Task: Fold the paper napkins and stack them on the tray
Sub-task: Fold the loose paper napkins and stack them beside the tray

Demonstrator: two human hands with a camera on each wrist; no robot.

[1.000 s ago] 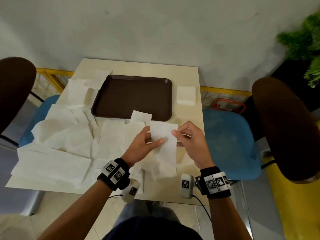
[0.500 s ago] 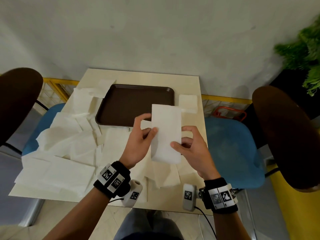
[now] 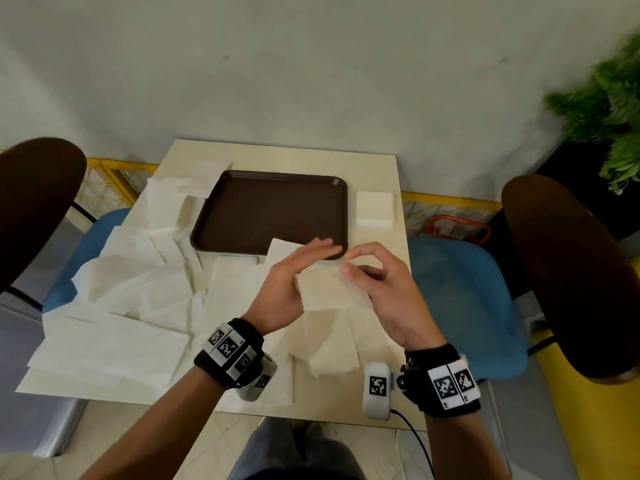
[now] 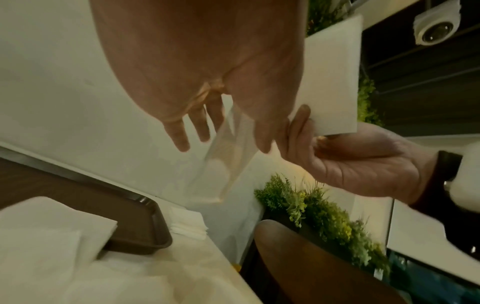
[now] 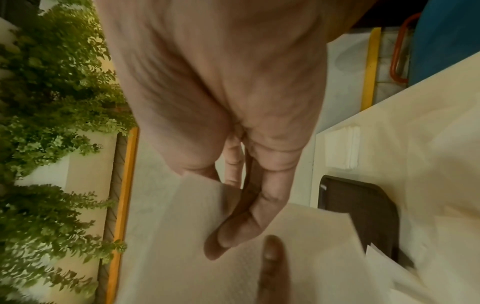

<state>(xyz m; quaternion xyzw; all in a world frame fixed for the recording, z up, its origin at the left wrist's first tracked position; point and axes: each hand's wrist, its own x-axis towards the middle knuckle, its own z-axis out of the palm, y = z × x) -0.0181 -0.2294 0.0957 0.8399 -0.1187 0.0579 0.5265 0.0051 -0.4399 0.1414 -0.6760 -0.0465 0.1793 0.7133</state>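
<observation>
My right hand (image 3: 384,292) pinches the napkin (image 3: 332,289); my left hand (image 3: 291,282) lies flat and spread on it. It looks soft, light and easy to tear, so I'd hold the edges.

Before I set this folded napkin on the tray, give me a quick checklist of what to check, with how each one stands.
1. Napkin held: ok, right hand pinches it, left hand supports it with straight fingers.
2. Fold finished: cannot tell, the layers gape in the left wrist view.
3. Brown tray has free room: ok, most of its floor is bare.
4. Tray's near edge free: not ok, a loose napkin overlaps it.
5. Stack already begun on tray: not ok; a folded pile sits on the table beside it.
</observation>
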